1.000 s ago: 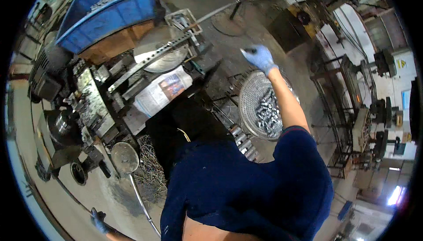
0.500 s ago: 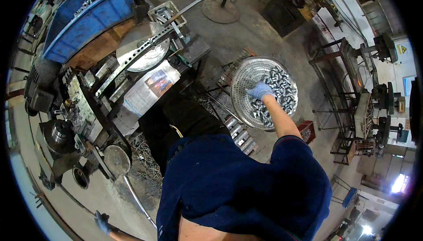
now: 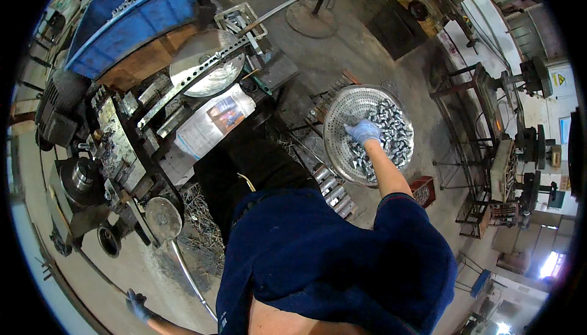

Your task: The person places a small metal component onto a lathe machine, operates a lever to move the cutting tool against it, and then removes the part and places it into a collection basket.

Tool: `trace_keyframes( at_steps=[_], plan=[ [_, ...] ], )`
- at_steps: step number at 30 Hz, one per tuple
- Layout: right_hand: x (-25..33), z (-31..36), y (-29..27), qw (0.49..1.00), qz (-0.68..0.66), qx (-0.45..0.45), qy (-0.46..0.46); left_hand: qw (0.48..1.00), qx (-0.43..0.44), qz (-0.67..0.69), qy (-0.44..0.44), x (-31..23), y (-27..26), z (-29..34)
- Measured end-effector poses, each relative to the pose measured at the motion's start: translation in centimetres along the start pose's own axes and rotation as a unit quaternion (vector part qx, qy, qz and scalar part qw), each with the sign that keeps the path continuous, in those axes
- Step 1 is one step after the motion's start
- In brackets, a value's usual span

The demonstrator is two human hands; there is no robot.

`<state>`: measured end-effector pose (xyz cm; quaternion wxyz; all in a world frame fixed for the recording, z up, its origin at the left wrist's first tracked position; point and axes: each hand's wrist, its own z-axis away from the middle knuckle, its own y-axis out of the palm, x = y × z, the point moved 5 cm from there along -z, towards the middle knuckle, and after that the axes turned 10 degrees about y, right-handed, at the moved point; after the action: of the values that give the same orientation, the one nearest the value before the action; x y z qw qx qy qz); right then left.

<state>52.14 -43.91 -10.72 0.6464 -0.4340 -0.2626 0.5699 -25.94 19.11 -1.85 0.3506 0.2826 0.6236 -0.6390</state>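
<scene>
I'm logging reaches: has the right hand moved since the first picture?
Yes: the right hand drew back, from beyond the far edge of the bowl to over it.

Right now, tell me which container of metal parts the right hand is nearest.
The round bowl with holes: the right hand is over it, well away from the blue bin.

To your right, a yellow warning-triangle sign (image 3: pixel 558 79) marks a white panel (image 3: pixel 567 100); you can't read the printed sheet (image 3: pixel 197 137).
</scene>
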Motion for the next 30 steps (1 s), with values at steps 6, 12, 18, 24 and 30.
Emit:
trace_keyframes(
  at_steps=[6,12,18,24,30],
  plan=[
    [1.9,-0.3,0.7,0.988,0.098,-0.082,-0.088,0.999,0.001,-0.023,0.033,-1.3,0.8,0.5],
    [1.5,-2.2,1.9,0.983,0.044,-0.084,-0.155,0.999,0.021,-0.039,0.032,-0.3,0.1,-0.1],
    [0.4,-4.6,2.0,0.987,-0.056,-0.039,-0.143,0.999,0.019,-0.025,0.040,-1.4,1.1,0.1],
    [1.5,-2.3,-0.4,0.981,-0.110,-0.044,-0.157,0.999,0.043,-0.017,0.026,1.1,-0.4,-0.7],
    [6.8,1.9,-4.2,0.917,-0.201,-0.135,-0.318,0.995,0.020,0.007,0.101,2.6,-1.1,-0.1]
  ],
)
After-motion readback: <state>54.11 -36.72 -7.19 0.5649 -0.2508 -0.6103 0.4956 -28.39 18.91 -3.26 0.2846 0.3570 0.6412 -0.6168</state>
